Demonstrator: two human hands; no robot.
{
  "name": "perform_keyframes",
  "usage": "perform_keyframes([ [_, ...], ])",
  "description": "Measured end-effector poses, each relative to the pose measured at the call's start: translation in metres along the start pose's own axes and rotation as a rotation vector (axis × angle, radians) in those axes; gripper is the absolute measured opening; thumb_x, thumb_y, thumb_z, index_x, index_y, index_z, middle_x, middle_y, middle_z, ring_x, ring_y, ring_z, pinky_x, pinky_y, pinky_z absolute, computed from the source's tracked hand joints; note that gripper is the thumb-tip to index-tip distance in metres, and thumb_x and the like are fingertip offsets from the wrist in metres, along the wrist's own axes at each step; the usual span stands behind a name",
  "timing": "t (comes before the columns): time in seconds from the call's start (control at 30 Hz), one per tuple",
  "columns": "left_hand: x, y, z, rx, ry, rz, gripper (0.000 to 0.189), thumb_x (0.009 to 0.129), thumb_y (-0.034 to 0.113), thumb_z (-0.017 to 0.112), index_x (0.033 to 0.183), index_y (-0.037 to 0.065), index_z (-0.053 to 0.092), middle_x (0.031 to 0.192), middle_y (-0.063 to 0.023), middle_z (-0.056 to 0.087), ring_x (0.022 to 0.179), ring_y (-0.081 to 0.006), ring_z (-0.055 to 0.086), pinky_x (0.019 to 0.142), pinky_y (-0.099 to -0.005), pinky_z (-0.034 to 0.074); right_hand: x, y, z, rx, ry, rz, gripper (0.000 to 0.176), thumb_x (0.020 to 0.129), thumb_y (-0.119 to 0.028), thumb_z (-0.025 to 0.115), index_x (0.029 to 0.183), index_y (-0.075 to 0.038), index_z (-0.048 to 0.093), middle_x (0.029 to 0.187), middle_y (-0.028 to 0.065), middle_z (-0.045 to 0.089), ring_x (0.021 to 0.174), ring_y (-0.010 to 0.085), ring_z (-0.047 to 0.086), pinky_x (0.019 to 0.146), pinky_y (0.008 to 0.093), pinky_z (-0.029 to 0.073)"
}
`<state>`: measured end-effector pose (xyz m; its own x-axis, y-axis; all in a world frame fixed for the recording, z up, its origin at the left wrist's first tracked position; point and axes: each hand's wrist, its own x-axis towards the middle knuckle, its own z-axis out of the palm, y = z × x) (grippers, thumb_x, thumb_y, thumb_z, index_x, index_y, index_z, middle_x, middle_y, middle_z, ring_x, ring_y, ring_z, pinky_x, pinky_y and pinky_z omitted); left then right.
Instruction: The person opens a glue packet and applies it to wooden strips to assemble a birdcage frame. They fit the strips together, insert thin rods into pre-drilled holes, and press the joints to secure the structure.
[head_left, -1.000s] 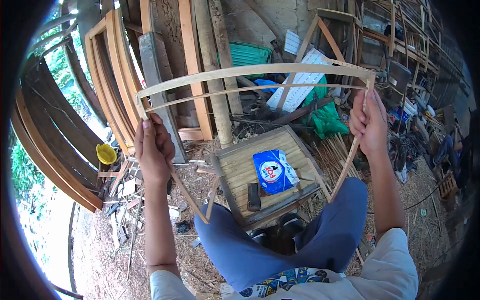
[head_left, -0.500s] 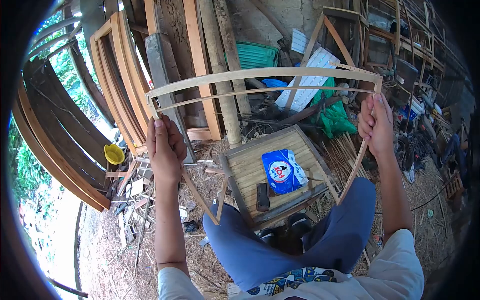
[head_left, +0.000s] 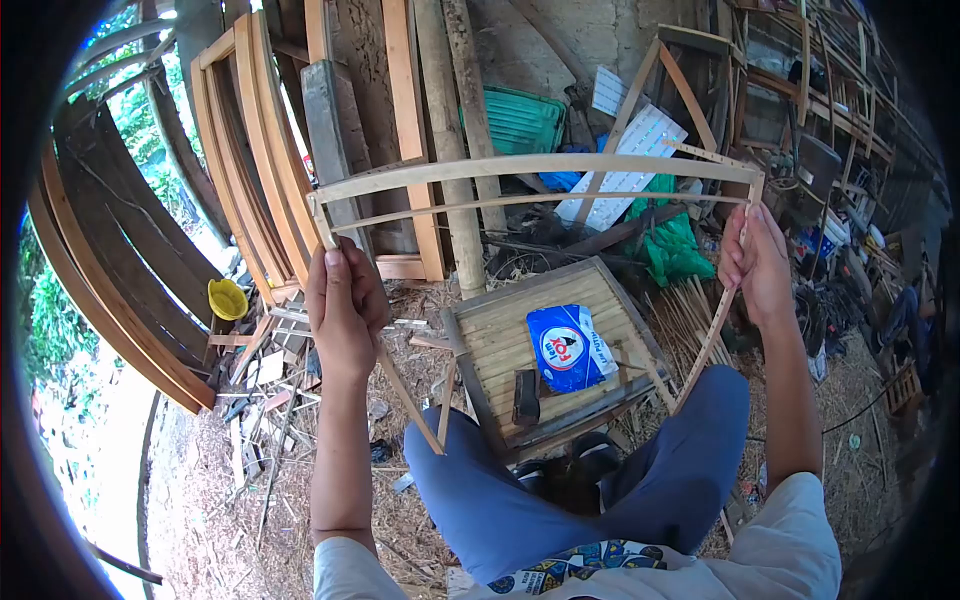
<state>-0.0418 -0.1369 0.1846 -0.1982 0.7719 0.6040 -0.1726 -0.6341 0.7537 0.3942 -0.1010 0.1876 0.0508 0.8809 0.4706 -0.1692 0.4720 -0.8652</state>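
Both of my hands hold up a light wooden frame (head_left: 540,168) made of thin strips, with two long bars across its far side. My left hand (head_left: 345,300) is closed around its left side near the upper corner. My right hand (head_left: 757,255) grips the right side just under the other corner. The frame's lower ends come down by my knees. Below it, a low slatted bamboo table (head_left: 490,340) carries a blue glue packet (head_left: 567,348) marked FOX and a small dark block (head_left: 526,397).
Wooden frames (head_left: 255,150) lean at the left, near a yellow bowl-like object (head_left: 228,299). Behind the table are a green crate (head_left: 515,118), a white patterned board (head_left: 640,150) and green plastic (head_left: 672,240). Thin sticks (head_left: 705,310) lie at the right, and wood scraps (head_left: 265,370) cover the ground.
The wooden frame and both hands sit slightly lower in view, with the frame's left corner shifted a little right. My grip on it is unchanged.
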Motion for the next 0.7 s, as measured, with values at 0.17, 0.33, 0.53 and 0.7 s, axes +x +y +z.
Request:
perform_keyframes([
  [0.17, -0.013, 0.006, 0.009, -0.015, 0.028, -0.057, 0.025, 0.112, 0.029, 0.039, 0.104, 0.009, 0.05, 0.069, 0.0046, 0.036, 0.047, -0.0025, 0.026, 0.04, -0.021, 0.019, -0.001, 0.01, -0.014, -0.19, 0.056, -0.041, 0.045, 0.111, -0.046, 0.033, 0.122, -0.008, 0.055, 0.081, 0.0036, 0.056, 0.061, 0.0118, 0.054, 0.057, 0.0262, 0.046],
  [0.33, -0.023, 0.005, 0.014, 0.011, 0.012, -0.042, 0.027, 0.112, 0.031, 0.038, 0.102, 0.009, 0.049, 0.068, 0.0043, 0.037, 0.047, -0.0022, 0.027, 0.041, -0.0208, 0.02, 0.001, 0.017, -0.03, -0.321, 0.118, -0.011, 0.057, 0.109, -0.052, 0.034, 0.133, -0.004, 0.053, 0.113, 0.008, 0.063, 0.088, 0.0152, 0.064, 0.081, 0.0316, 0.054],
  [0.53, -0.033, 0.015, 0.028, 0.06, 0.031, 0.005, 0.029, 0.113, 0.032, 0.036, 0.101, 0.008, 0.048, 0.068, 0.0043, 0.037, 0.048, -0.0018, 0.027, 0.041, -0.0202, 0.02, -0.012, -0.02, 0.016, -0.982, 0.371, -0.692, 0.049, 0.105, -0.022, 0.055, 0.151, -0.007, 0.044, 0.142, 0.0148, 0.054, 0.129, 0.0252, 0.052, 0.111, 0.0415, 0.038],
  [0.7, -0.034, 0.025, 0.025, 0.002, 0.123, 0.015, 0.027, 0.113, 0.031, 0.037, 0.103, 0.009, 0.05, 0.069, 0.0043, 0.037, 0.047, -0.0021, 0.026, 0.04, -0.0204, 0.02, -0.021, -0.053, 0.046, -1.257, 0.363, -1.035, 0.039, 0.102, -0.011, 0.056, 0.141, -0.006, 0.054, 0.142, 0.0142, 0.054, 0.133, 0.0292, 0.049, 0.113, 0.0446, 0.037],
])
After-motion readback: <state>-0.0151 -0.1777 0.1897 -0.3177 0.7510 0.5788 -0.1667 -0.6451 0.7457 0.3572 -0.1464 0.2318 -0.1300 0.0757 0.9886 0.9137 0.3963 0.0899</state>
